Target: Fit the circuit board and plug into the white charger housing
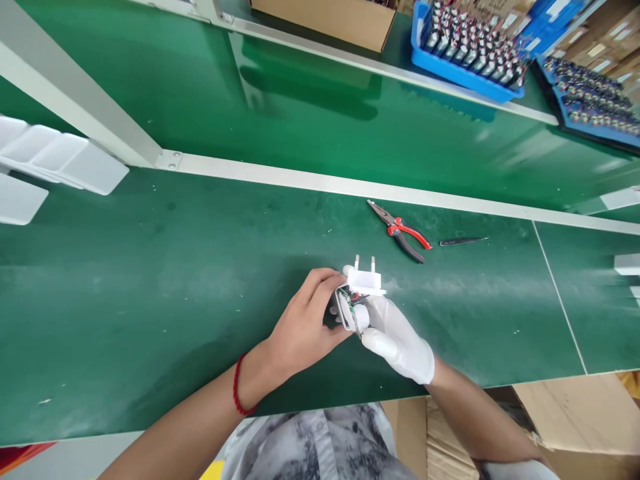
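Observation:
Both hands meet over the green mat [150, 287] near its front edge. My left hand [305, 323], bare with a red cord on the wrist, grips a white charger shell [347, 310] with circuit parts showing inside. My right hand [397, 337], in a white glove, holds the white plug cap [365, 280] with two metal pins pointing up, pressed against the shell's top.
Red-handled pliers [403, 231] and dark tweezers [463, 241] lie on the mat beyond the hands. White moulded trays [60, 160] sit far left. Blue bins of small parts [467, 47] and a cardboard box [330, 17] stand on the rear shelf. Cardboard boxes [575, 413] are below right.

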A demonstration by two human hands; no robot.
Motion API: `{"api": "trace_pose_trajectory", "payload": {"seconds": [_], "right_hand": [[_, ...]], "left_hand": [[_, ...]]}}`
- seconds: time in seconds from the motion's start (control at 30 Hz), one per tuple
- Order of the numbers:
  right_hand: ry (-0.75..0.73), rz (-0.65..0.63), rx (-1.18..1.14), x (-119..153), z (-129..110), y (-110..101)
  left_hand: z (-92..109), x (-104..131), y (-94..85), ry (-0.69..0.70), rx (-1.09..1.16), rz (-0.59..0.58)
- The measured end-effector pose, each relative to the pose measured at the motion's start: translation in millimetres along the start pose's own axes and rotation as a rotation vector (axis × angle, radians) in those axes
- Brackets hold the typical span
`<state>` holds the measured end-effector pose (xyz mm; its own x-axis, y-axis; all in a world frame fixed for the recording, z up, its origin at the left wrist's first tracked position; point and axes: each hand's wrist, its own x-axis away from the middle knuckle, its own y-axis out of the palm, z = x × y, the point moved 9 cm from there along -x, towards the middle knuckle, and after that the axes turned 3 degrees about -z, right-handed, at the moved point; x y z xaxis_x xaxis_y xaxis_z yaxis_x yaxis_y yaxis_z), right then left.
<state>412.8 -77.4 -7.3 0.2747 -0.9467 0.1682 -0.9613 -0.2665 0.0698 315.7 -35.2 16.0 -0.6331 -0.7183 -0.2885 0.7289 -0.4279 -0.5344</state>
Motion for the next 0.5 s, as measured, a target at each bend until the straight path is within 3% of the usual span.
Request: {"api": "trace_pose_trajectory", "payload": {"seconds": [0.5], "right_hand": [[0.085, 0.065, -0.004, 5, 16, -5]], "left_hand": [[3, 4, 5.2, 0.050, -0.066, -0.009]]}}
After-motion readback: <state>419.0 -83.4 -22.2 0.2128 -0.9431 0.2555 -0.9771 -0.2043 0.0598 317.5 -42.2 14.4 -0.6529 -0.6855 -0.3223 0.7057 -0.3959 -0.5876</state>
